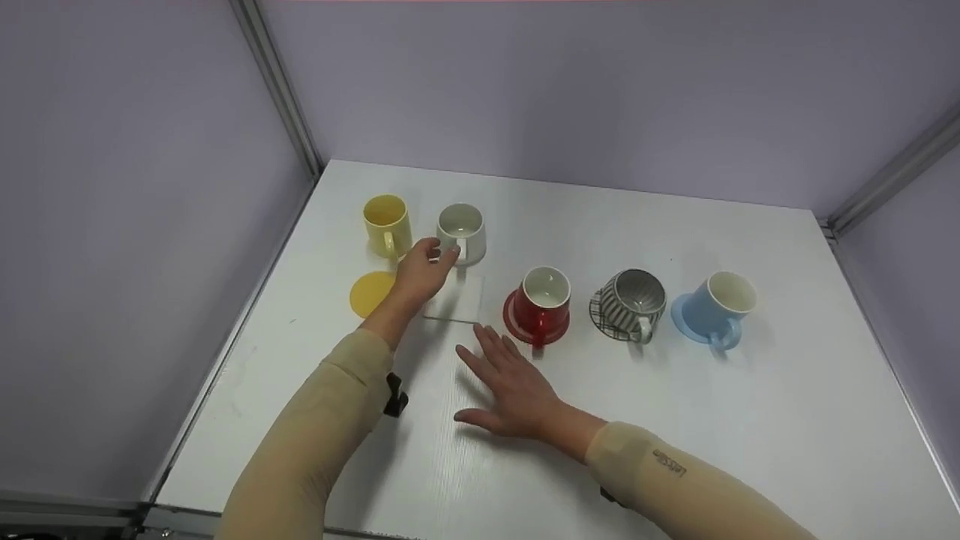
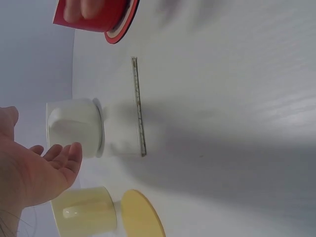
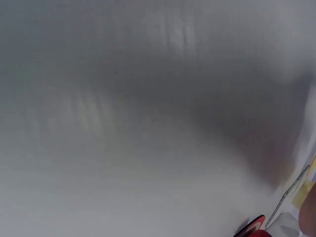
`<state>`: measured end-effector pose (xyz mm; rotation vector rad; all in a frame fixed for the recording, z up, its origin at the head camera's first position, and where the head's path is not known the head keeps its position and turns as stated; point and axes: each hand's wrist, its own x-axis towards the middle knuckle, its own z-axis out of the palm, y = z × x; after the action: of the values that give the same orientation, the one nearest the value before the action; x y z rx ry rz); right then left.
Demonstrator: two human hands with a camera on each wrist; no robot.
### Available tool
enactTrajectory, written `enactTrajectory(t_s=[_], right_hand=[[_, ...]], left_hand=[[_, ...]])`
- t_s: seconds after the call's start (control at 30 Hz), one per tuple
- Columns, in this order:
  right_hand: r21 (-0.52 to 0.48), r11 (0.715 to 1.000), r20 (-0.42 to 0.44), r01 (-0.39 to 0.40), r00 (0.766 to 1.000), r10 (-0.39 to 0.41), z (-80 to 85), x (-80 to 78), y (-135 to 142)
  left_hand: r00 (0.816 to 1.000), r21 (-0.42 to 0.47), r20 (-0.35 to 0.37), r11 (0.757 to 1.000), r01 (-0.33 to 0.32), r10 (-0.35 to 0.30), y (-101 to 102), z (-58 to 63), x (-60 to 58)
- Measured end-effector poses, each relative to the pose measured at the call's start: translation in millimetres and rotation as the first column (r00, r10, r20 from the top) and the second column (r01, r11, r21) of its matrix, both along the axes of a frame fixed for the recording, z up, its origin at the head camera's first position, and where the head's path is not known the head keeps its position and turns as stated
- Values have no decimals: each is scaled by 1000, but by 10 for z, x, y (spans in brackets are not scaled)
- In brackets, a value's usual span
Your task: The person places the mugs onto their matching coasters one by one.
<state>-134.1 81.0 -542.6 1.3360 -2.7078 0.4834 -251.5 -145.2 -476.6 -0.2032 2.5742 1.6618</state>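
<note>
White table (image 1: 697,442), pale walls (image 1: 525,97): left hand (image 1: 422,271) at the white mug (image 1: 475,246), just behind the square coaster (image 1: 462,300).
Left fingers bend loosely, thumb apart; whether they touch the handle (image 1: 461,250), I cannot tell. The right hand (image 1: 517,394) spreads its fingers near the red mug (image 1: 554,312). A 1-sided hold could tip the white mug; a stray knuckle could bump the yellow mug (image 1: 376,237).

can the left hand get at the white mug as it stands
Probably yes: the left hand is close by the handle of the white mug, with nothing visible blocking the way.
</note>
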Motion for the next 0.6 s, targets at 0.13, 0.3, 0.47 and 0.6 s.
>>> enactTrajectory(t_s=[0.13, 0.3, 0.47, 0.6], right_hand=[[19, 1000, 3, 18, 1000, -18, -87, -94, -126], [86, 994, 63, 62, 996, -67, -137, -203, -207], [109, 989, 90, 101, 990, -111, -182, -290, -234], [117, 987, 111, 112, 986, -125, -228, -324, -246]], left_hand=[[1000, 9, 6, 1000, 2, -2, 28, 25, -28], [999, -2, 26, 1000, 22, -22, 73, 52, -68], [998, -17, 55, 1000, 20, -19, 106, 54, -85], [998, -23, 68, 1000, 15, -13, 128, 43, -76]])
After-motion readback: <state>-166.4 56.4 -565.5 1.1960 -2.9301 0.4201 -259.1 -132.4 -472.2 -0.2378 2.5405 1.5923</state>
